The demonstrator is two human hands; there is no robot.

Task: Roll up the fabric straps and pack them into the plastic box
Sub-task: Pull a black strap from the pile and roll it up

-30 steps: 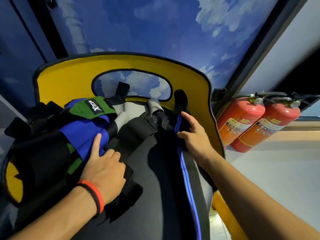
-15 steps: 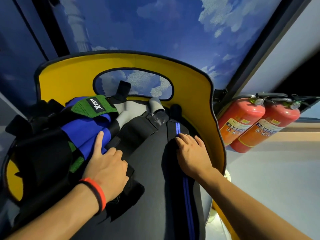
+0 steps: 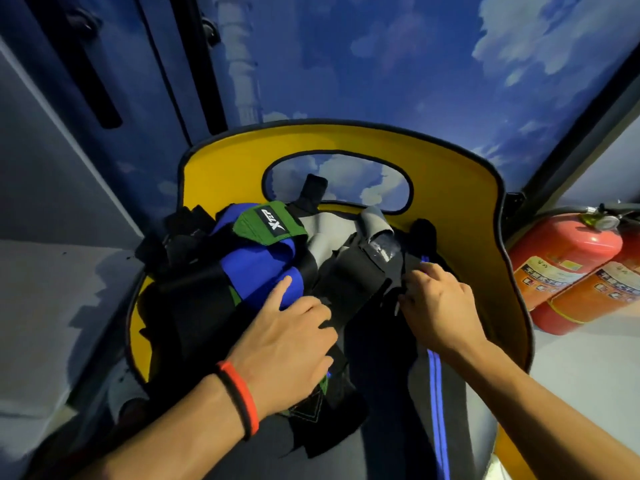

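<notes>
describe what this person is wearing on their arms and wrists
Both forearms are bare, no sleeves in view. The left wrist wears two thin bands side by side, a red-orange band and a black band. The right wrist has nothing on it. No gloves or rings show.

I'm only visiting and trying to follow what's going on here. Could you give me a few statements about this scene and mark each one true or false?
1. The left hand wears a red wristband. True.
2. Two red fire extinguishers stand to the right of the yellow box. True.
3. The right hand hovers clear of the fabric. False: it grips the black strap with blue stripes.
4. The green XTEP strap lies on the floor. False: it sits on top of the pile in the box.
</notes>
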